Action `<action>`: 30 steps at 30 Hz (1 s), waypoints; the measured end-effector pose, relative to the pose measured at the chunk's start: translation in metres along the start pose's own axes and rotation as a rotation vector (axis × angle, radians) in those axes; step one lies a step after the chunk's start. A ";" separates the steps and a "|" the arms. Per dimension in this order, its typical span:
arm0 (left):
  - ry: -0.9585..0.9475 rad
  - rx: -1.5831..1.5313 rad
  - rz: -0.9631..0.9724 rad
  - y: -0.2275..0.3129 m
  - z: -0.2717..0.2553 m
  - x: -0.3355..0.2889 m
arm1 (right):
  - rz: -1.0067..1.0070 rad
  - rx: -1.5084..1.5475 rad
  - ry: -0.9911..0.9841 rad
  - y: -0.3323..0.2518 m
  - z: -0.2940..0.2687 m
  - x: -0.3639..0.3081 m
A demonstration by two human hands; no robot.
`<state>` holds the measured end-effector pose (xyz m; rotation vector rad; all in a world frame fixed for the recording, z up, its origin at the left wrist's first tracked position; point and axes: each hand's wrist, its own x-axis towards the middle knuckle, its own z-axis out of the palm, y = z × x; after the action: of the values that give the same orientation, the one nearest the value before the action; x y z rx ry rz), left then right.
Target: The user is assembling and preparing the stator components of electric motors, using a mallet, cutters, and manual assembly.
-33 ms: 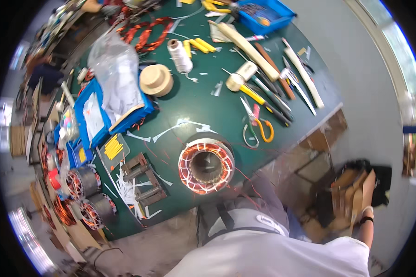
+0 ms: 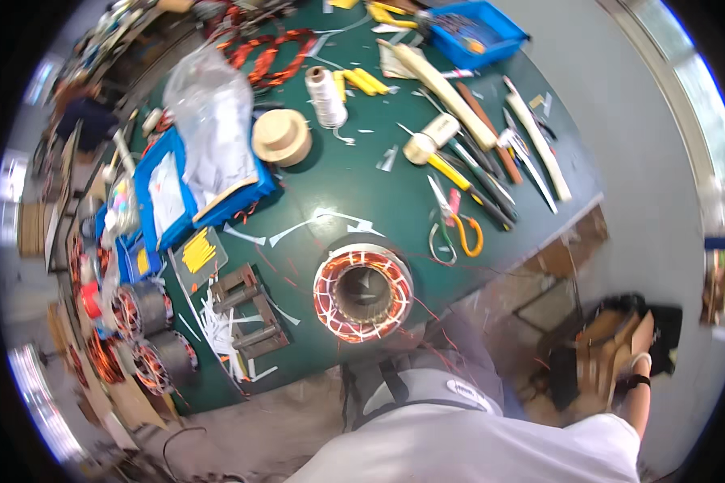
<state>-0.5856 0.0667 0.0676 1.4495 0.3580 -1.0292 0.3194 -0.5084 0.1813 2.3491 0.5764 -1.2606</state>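
Observation:
My right arm reaches out to the far right, a dark band at the wrist. My right hand (image 2: 640,362) is at the edge of an open brown cardboard box (image 2: 600,346); its fingers are too small and hidden to make out. My left hand is out of the picture. In front of my body, near the table's edge, a motor stator (image 2: 325,302) stands on end, its copper windings laced with white cord. Thin red wires trail from it toward my lap. No hand touches it.
On the green table (image 2: 330,189) are scissors (image 2: 465,233), a mallet (image 2: 431,138), a cord spool (image 2: 325,101), a round wooden block (image 2: 282,138), a metal frame (image 2: 250,314) and blue bins (image 2: 479,36). More stators (image 2: 165,362) stand at left. Another person (image 2: 84,121) is far left.
The view has shifted slightly, so the tools on the table appear a little farther right and lower. My right hand remains at the cardboard box.

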 end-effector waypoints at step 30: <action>2.003 0.893 0.678 0.372 -0.177 0.210 | -1.625 1.039 0.094 -0.591 -0.062 0.070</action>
<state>-0.1262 0.0825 0.1174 2.7020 0.6991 1.3231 0.0806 0.0263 0.0588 2.3855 2.7247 -2.4497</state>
